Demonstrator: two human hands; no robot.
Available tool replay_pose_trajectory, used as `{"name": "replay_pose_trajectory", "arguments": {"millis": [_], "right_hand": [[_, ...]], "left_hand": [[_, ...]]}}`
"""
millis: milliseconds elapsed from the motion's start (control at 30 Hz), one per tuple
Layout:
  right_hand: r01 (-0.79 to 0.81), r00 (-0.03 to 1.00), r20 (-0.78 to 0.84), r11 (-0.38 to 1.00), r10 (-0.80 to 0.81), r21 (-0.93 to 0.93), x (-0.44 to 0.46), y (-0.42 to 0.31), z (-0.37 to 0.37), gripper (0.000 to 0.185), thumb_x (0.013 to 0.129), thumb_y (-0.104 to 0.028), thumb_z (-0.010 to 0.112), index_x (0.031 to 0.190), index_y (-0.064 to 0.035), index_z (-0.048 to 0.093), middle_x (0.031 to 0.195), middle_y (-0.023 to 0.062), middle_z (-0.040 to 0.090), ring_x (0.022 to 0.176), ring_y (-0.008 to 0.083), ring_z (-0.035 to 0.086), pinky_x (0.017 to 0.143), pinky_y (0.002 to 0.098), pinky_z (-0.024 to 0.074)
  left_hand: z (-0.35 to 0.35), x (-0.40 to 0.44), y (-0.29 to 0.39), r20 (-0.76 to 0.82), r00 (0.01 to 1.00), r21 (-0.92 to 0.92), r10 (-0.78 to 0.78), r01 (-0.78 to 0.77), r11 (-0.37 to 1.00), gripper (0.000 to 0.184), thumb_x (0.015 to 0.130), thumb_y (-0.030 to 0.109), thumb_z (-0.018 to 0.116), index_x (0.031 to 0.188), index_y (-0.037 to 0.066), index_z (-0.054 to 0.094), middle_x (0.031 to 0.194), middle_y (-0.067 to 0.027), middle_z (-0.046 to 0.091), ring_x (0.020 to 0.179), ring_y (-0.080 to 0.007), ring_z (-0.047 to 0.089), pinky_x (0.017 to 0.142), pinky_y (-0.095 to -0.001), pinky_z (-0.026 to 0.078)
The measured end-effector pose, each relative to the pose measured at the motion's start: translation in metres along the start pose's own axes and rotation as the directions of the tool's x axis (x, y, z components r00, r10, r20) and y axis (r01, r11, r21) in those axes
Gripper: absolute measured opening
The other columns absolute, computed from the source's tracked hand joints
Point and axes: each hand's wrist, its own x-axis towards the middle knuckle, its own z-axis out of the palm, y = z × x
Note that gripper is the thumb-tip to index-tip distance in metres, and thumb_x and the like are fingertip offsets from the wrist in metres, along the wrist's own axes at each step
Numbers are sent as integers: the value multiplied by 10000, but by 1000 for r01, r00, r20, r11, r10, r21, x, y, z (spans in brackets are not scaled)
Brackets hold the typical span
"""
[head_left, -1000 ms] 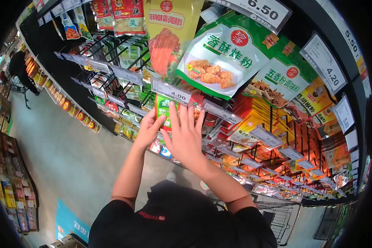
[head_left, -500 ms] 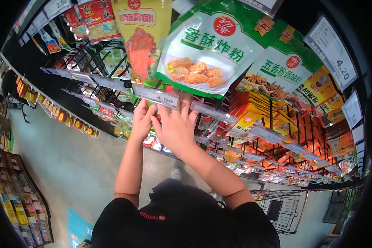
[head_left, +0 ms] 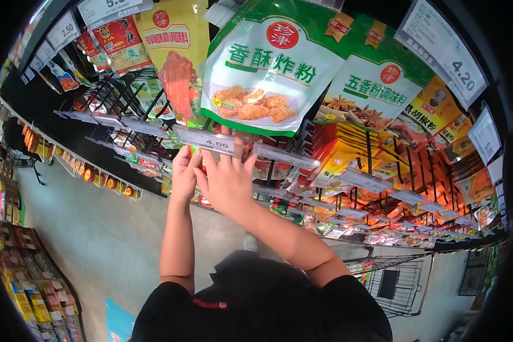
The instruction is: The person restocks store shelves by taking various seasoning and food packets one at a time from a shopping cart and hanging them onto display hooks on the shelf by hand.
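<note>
My left hand [head_left: 183, 178] is just under the "4.00" price tag [head_left: 204, 139], its fingers bent together around something the frames do not show clearly. Beside it, my right hand [head_left: 229, 185] has its fingers spread and reaching up, the middle fingertips partly hidden behind the tag. My right thumb lies close to the left hand's fingers. Above the tag hangs a big green and white pouch of frying powder [head_left: 262, 68] with fried chicken pictured on it. A yellow seasoning pouch [head_left: 176, 62] hangs to its left.
A green and white five-spice pouch [head_left: 366, 94] and several yellow packets [head_left: 347, 151] hang on hooks at the right. A shopping cart [head_left: 389, 282] stands at lower right. Across the aisle floor [head_left: 105, 228] is another stocked shelf [head_left: 40, 273].
The view has shifted slightly, so shelf and hands sit a little further left. Both hands keep nearly the same pose at the price tag.
</note>
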Motion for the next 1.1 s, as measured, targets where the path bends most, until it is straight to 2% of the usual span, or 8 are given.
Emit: {"name": "replay_pose_trajectory", "arguments": {"millis": [133,333,467,600,767,800,1000,1100], "right_hand": [[-47,999,17,998,47,44,0,3,13,399,812,-379,644,1132,-144,608,1379,247,418,1259,449,354,931,711,263],[-73,997,-1,985,74,157,-17,14,18,389,810,-317,644,1147,-128,599,1485,231,314,1351,427,308,1003,744,189],[199,972,-180,943,-154,267,-80,45,-32,481,802,-194,633,1234,-5,535,1442,187,382,1330,353,374,1017,569,349],[143,989,9,957,-150,254,-211,106,-35,421,797,-145,630,1197,-21,591,1190,113,607,1150,269,558,941,435,454],[-569,774,399,817,492,95,-347,152,-82,289,793,-99,598,1081,-78,614,923,167,651,816,338,658,718,467,521],[-588,767,379,803,518,93,-354,154,-90,289,793,-99,598,1081,-78,614,923,167,651,816,338,658,718,467,521],[-737,556,398,655,729,-170,-424,156,-99,384,797,-176,613,1168,-88,568,973,146,595,845,326,642,741,469,512],[-812,516,359,577,778,-83,-468,148,-107,483,793,-243,642,1244,-104,536,1013,140,577,918,321,608,784,481,485]], "left_hand": [[-12,5,-10,-22,1000,38,-8,9,999,86,982,112,529,992,41,576,947,-30,633,815,-73,568,711,-231,474],[0,5,-18,-11,980,242,198,-190,951,281,968,58,537,1228,-37,487,1165,-115,596,1027,-174,581,855,-298,488],[8,-23,-14,-220,856,678,467,-210,705,292,975,80,527,1238,-34,474,1182,-134,554,1059,-186,528,912,-331,439],[-13,-78,-42,22,731,744,682,-468,477,284,969,80,537,1222,-39,490,1128,-118,577,914,-182,574,768,-280,473],[38,-151,-82,638,767,676,61,-596,434,293,868,7,560,1159,15,593,814,-144,613,770,-336,592,732,-387,490],[58,-158,-81,682,703,706,-204,-558,436,359,857,15,571,1214,46,582,880,-161,623,793,-358,597,722,-408,499],[165,-200,-97,912,197,377,-360,-748,546,442,883,197,624,1307,125,522,1148,-189,584,977,-373,612,802,-451,510],[176,-211,-131,725,-107,402,-680,-737,544,438,919,341,574,1274,91,517,1171,-205,584,1051,-413,582,858,-476,495]]}}
